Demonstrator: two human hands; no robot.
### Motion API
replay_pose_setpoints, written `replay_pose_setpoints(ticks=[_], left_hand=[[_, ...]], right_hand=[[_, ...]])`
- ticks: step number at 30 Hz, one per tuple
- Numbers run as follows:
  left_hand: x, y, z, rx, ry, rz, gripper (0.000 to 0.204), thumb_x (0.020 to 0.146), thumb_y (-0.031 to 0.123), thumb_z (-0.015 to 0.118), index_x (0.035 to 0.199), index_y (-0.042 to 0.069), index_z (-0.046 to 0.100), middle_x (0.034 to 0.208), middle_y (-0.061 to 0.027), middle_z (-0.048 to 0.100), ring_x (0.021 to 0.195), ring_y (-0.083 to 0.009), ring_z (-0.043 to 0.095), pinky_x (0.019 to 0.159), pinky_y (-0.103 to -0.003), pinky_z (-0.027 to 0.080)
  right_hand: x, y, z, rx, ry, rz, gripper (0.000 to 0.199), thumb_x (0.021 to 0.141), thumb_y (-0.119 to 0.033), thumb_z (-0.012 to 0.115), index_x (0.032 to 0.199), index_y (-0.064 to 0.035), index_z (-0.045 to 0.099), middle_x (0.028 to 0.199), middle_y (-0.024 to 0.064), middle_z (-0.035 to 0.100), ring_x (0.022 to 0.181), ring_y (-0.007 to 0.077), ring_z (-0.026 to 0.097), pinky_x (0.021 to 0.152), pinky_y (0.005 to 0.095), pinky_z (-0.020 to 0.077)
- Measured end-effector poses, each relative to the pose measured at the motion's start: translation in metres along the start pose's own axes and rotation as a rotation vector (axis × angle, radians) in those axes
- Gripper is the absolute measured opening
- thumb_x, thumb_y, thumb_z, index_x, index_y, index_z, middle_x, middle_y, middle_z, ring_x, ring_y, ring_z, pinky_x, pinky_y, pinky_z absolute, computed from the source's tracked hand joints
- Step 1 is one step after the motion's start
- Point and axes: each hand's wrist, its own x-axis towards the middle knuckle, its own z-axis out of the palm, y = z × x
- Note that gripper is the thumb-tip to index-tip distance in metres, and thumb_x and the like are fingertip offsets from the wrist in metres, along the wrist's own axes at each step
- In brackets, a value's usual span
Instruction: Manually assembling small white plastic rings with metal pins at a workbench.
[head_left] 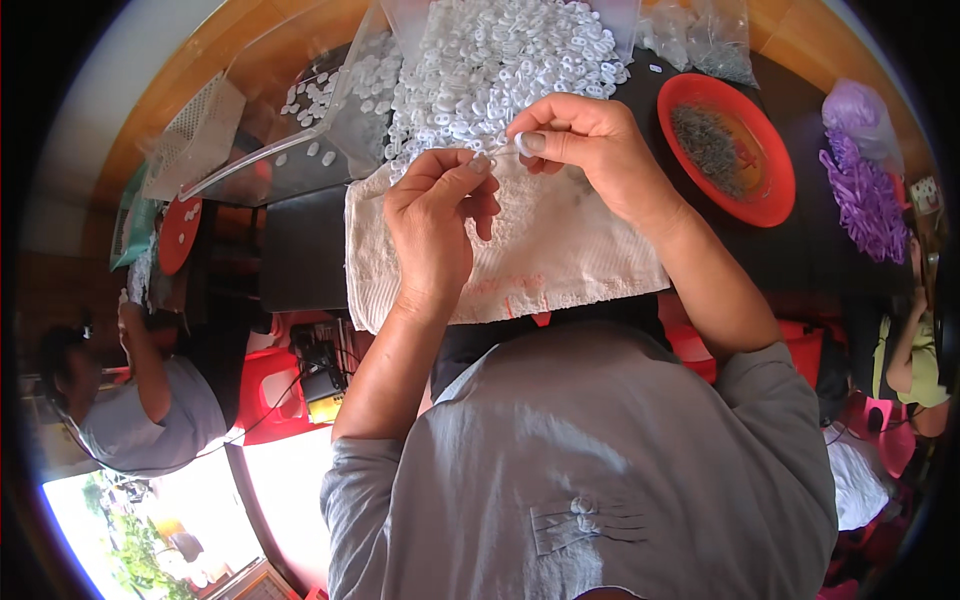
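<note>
On the far left a clear plastic tray (290, 120) holds a scatter of loose white pieces, tilted against the bench (300, 250); a knock from my elbow could, I judge, tip it and send them off the edge. My left hand (435, 225) is closed to a pinch, thumb and forefinger pressed on something too small to make out, just above the white cloth (560, 260) spread near me. Beyond it lies the big heap of white plastic rings (500, 60), touching the far edge of the cloth; if I drag the cloth toward me the heap may slide and spill. My right hand (590, 150) is also pinched shut, holding one small white ring (522, 143) at the fingertips, close to my left hand's fingertips; the piece is tiny and smooth, so a loose pinch could let it drop into my lap, where it would be hard to find. To the right a red dish (775, 190) holds small dark metal bits; farther right lies a pile of purple pieces (865, 195); a careless reach could mix them.
</note>
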Motion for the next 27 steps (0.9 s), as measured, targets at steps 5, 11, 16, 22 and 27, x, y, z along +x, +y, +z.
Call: replay_pose_setpoints(ticks=[5,11,16,22,27], left_hand=[[0.008,0.000,0.013,0.072,-0.003,0.015,0.011,0.086,0.007,0.063,0.088,-0.004,0.061,0.071,-0.0098,0.063,0.053,-0.0117,0.056,0.042,-0.023,0.040],[0.012,-0.001,0.021,0.114,-0.042,0.021,0.012,0.087,0.006,0.063,0.088,-0.005,0.061,0.071,-0.0099,0.063,0.054,-0.0119,0.057,0.044,-0.022,0.041],[0.017,-0.004,0.021,0.142,-0.059,0.006,0.012,0.087,0.005,0.062,0.090,-0.006,0.061,0.073,-0.0109,0.062,0.055,-0.0131,0.056,0.045,-0.022,0.041],[0.018,-0.011,0.020,0.121,-0.077,0.017,0.010,0.088,0.005,0.062,0.090,-0.005,0.061,0.072,-0.0098,0.062,0.055,-0.0127,0.056,0.045,-0.022,0.040],[0.018,-0.013,0.018,0.120,-0.062,-0.013,0.012,0.089,0.008,0.063,0.091,-0.003,0.061,0.073,-0.0087,0.062,0.055,-0.0116,0.056,0.045,-0.022,0.040]], right_hand=[[-0.001,-0.007,-0.003,0.012,0.093,-0.012,0.015,0.088,-0.011,0.063,0.098,-0.0003,0.068,0.082,0.0031,0.066,0.076,0.0103,0.061,0.069,0.0248,0.0475],[-0.001,-0.008,-0.005,-0.014,0.128,-0.022,0.016,0.089,-0.011,0.063,0.099,0.0000,0.069,0.083,0.0033,0.066,0.076,0.0099,0.061,0.069,0.0243,0.0473],[-0.001,-0.005,-0.004,0.004,0.113,-0.037,0.015,0.088,-0.010,0.063,0.099,0.0004,0.069,0.082,0.0035,0.066,0.074,0.0101,0.061,0.068,0.0238,0.0486],[0.001,-0.001,-0.003,0.018,0.098,-0.008,0.015,0.088,-0.012,0.065,0.095,0.0008,0.068,0.080,0.0042,0.066,0.072,0.0107,0.061,0.068,0.0243,0.0492],[0.002,-0.003,-0.007,0.009,0.069,0.091,0.018,0.089,-0.017,0.064,0.091,0.0006,0.067,0.078,0.0041,0.065,0.071,0.0111,0.061,0.067,0.0247,0.0486]])
